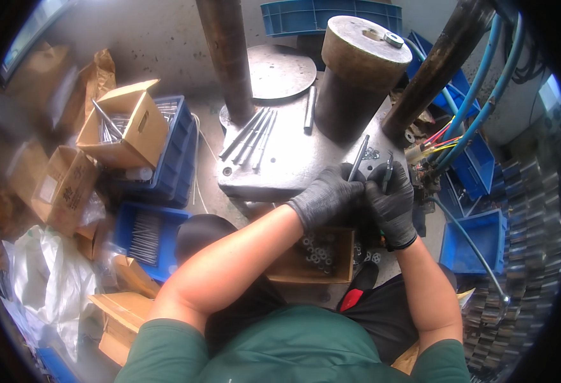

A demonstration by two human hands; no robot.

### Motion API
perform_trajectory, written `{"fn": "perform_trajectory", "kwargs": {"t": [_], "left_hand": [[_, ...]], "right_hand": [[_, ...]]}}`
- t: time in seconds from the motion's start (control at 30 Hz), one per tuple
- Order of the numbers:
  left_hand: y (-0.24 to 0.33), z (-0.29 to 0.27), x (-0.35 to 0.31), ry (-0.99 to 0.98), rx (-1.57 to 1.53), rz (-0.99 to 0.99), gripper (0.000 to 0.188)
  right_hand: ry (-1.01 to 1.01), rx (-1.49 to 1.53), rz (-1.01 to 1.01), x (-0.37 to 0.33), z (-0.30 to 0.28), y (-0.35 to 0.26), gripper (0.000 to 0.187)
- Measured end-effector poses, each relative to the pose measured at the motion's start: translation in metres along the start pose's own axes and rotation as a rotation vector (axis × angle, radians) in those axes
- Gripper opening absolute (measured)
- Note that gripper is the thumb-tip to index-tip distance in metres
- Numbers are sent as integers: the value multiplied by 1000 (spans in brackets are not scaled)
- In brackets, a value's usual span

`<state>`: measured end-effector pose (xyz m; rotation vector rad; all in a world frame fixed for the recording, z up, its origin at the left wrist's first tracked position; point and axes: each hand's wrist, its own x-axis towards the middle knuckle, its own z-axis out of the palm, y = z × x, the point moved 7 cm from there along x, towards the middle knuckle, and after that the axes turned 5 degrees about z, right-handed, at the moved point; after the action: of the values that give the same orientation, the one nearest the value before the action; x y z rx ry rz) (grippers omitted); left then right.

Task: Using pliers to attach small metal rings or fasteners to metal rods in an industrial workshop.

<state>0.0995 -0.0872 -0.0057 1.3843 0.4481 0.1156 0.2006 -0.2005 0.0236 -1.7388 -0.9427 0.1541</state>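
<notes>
Both gloved hands are together at the near right edge of the grey metal press table point(293, 159). The left hand point(327, 196) is pinched around the lower end of a long thin metal rod point(359, 157) — the rod rises out of the fingers and slants away and slightly to the right, its long axis running near-to-far, its far tip over the table beside the big rusty cylinder point(357, 76). The right hand point(392, 201) sits just beside the left, touching it, and is closed around a smaller dark tool point(387, 171) that pokes up and away from the fist; what kind of tool it is cannot be made out. Directly below the hands, nearer the person, lies a cardboard box of small metal nuts point(319, 252). Further left on the table, a bundle of similar rods point(250, 136) lies slanted. Well off to the left — an open cardboard box point(124, 124) on a blue crate point(175, 150).
</notes>
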Motion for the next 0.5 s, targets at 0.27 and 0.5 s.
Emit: {"fn": "perform_trajectory", "kwargs": {"t": [0.27, 0.5], "left_hand": [[-7, 3, 2, 72, -177, -92, 21], [-28, 2, 6, -17, -365, -192, 15]], "right_hand": [[-61, -150, -198, -4, -3, -10, 17], [-34, -261, -402, -6, -2, -40, 19]]}}
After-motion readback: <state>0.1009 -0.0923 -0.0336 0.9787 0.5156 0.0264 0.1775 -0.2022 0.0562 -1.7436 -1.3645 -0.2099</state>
